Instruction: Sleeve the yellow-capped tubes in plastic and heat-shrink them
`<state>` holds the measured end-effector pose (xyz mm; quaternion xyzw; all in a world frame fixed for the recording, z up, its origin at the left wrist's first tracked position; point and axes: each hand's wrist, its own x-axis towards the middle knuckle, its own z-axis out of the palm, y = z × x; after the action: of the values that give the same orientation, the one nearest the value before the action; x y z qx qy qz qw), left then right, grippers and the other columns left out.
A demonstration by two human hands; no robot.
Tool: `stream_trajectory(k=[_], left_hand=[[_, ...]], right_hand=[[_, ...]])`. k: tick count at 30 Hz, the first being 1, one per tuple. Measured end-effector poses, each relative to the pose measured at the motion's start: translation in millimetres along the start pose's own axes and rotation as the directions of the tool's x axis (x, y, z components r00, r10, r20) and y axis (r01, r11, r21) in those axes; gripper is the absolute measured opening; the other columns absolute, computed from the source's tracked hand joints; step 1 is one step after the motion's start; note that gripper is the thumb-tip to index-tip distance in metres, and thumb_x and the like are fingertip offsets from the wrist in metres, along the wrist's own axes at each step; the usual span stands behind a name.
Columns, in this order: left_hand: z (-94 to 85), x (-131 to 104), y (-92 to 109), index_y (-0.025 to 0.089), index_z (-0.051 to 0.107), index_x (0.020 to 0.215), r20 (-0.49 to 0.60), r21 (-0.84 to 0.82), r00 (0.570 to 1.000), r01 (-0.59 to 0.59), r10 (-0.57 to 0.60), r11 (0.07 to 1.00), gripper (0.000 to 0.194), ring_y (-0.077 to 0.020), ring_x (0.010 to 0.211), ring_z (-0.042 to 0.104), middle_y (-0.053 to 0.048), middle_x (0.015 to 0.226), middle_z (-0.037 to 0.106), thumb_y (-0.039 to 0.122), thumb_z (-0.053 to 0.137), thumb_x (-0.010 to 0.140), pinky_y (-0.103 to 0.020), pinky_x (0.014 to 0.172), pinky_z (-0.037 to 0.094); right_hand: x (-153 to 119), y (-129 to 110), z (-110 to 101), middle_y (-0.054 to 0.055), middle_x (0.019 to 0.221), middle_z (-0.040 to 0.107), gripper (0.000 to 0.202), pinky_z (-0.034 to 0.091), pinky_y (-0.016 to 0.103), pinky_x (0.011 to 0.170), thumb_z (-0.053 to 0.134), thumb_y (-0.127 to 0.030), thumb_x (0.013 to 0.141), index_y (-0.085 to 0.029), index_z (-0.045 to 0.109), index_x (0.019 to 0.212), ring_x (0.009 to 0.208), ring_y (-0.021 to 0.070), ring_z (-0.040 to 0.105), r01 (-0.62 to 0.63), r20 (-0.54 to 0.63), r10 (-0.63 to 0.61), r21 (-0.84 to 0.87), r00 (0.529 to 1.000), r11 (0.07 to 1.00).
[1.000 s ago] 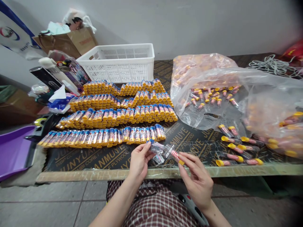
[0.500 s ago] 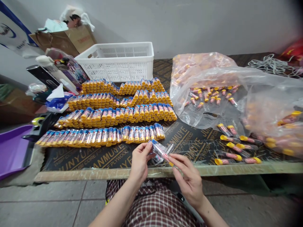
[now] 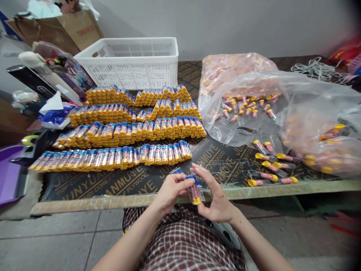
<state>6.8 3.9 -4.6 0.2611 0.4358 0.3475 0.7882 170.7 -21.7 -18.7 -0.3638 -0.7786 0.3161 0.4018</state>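
Observation:
Close to the table's front edge, my left hand (image 3: 170, 191) pinches a small clear tube (image 3: 194, 191) near its blue upper end. The tube has pink contents and a yellow cap at the bottom, tilted slightly. My right hand (image 3: 216, 197) is curved around its right side, fingers apart, with the thumb by the yellow cap. Clear plastic pieces with blue edges (image 3: 176, 171) show behind my left fingers; how they are held is hidden. Beyond my hands, a front row of wrapped tubes (image 3: 108, 158) lines the table, with stacked tubes (image 3: 135, 130) behind it.
Loose yellow-capped tubes (image 3: 272, 175) lie at right, beside a clear plastic bag (image 3: 248, 81) with more tubes. A white basket (image 3: 135, 71) stands at the back. Bottles (image 3: 39, 66), a paper bag (image 3: 76, 30) and a purple dustpan (image 3: 11, 165) are at left. A cable (image 3: 318, 69) lies back right.
The tube has come nearer to me and turned more upright, yellow end down. My right fingers have spread from their pinch and lifted around it. The view has shifted slightly.

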Motion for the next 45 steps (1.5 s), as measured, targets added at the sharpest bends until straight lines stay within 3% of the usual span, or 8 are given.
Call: stream_trajectory(k=[14, 19, 24, 30, 33, 35, 37, 45], left_hand=[[-0.2, 2, -4, 0.01, 0.069, 0.071, -0.001, 0.004, 1.0, 0.024, -0.024, 1.0, 0.032, -0.0056, 0.052, 0.052, -0.001, 0.061, 0.062, 0.039, 0.077, 0.059, -0.017, 0.052, 0.041], [-16.2, 4, -5, 0.01, 0.066, 0.078, -0.151, 0.118, 0.988, -0.007, 0.025, 0.993, 0.035, -0.0065, 0.053, 0.055, -0.002, 0.063, 0.065, 0.028, 0.082, 0.053, -0.017, 0.054, 0.042], [-24.8, 3, -10, 0.015, 0.06, 0.097, -0.163, 0.173, 0.986, -0.011, 0.039, 0.985, 0.055, -0.0105, 0.055, 0.059, -0.002, 0.067, 0.069, 0.02, 0.083, 0.047, -0.021, 0.056, 0.045], [-25.0, 3, -10, 0.013, 0.059, 0.071, -0.199, 0.244, 0.976, -0.034, 0.084, 0.969, 0.031, -0.0092, 0.053, 0.058, -0.001, 0.062, 0.066, 0.029, 0.08, 0.054, -0.018, 0.053, 0.044], [-25.8, 2, -4, 0.015, 0.055, 0.071, -0.208, 0.216, 0.973, -0.053, 0.099, 0.975, 0.035, -0.0097, 0.053, 0.059, 0.001, 0.061, 0.066, 0.031, 0.081, 0.054, -0.017, 0.05, 0.043], [-26.3, 2, 0, 0.016, 0.057, 0.078, -0.212, 0.182, 0.974, -0.034, 0.073, 0.983, 0.039, -0.012, 0.056, 0.062, 0.0, 0.064, 0.068, 0.032, 0.082, 0.052, -0.019, 0.054, 0.047], [-26.4, 2, 2, 0.014, 0.061, 0.084, -0.219, 0.154, 0.975, -0.013, 0.047, 0.988, 0.044, -0.0141, 0.059, 0.065, -0.003, 0.068, 0.07, 0.032, 0.083, 0.05, -0.022, 0.059, 0.05], [-21.9, 7, 3, 0.011, 0.068, 0.071, -0.3, -0.035, 0.953, -0.047, 0.035, 0.998, 0.029, -0.0118, 0.06, 0.063, -0.003, 0.067, 0.07, 0.029, 0.081, 0.054, -0.023, 0.06, 0.053]], right_hand=[[-5, 8, 2, 0.009, 0.136, 0.042, 0.087, 0.038, 0.046, 0.104, 0.05, -0.006, 0.058, -0.023, 0.026, 0.14, 0.124, 0.0279, 0.043, -0.045, -0.027, 0.048, 0.109, 0.998, 0.993], [33, 58, -31, 0.01, 0.132, 0.047, 0.084, 0.036, 0.044, 0.103, 0.054, -0.008, 0.062, -0.023, 0.026, 0.14, 0.12, 0.0253, 0.047, -0.092, -0.183, 0.065, -0.14, 0.981, 0.986], [76, 109, -39, 0.011, 0.124, 0.056, 0.08, 0.039, 0.044, 0.094, 0.057, -0.013, 0.057, -0.018, 0.038, 0.135, 0.105, 0.0278, 0.054, -0.097, 0.034, 0.122, -0.416, 0.992, 0.904], [78, 94, -42, 0.01, 0.132, 0.05, 0.08, 0.035, 0.038, 0.095, 0.06, -0.021, 0.064, -0.018, 0.03, 0.138, 0.115, 0.0251, 0.047, 0.01, 0.152, 0.074, -0.489, 0.986, 0.872], [59, 85, -80, 0.01, 0.128, 0.05, 0.06, 0.035, 0.034, 0.094, 0.056, -0.024, 0.074, -0.017, 0.04, 0.131, 0.115, 0.0225, 0.045, -0.165, -0.017, 0.22, -0.717, 0.975, 0.677], [40, 86, -113, 0.01, 0.119, 0.055, 0.042, 0.036, 0.033, 0.089, 0.051, -0.016, 0.077, -0.018, 0.053, 0.118, 0.109, 0.0229, 0.047, -0.348, -0.202, 0.404, -0.878, 0.892, 0.328], [20, 92, -143, 0.016, 0.102, 0.06, 0.031, 0.036, 0.039, 0.083, 0.049, -0.005, 0.072, -0.011, 0.062, 0.1, 0.102, 0.0288, 0.049, -0.403, -0.278, 0.466, -0.895, 0.84, 0.192], [-9, 93, -173, 0.015, 0.1, 0.061, 0.032, 0.042, 0.036, 0.077, 0.049, -0.005, 0.074, -0.01, 0.061, 0.103, 0.093, 0.0267, 0.054, -0.379, -0.247, 0.446, -0.895, 0.86, 0.234]])
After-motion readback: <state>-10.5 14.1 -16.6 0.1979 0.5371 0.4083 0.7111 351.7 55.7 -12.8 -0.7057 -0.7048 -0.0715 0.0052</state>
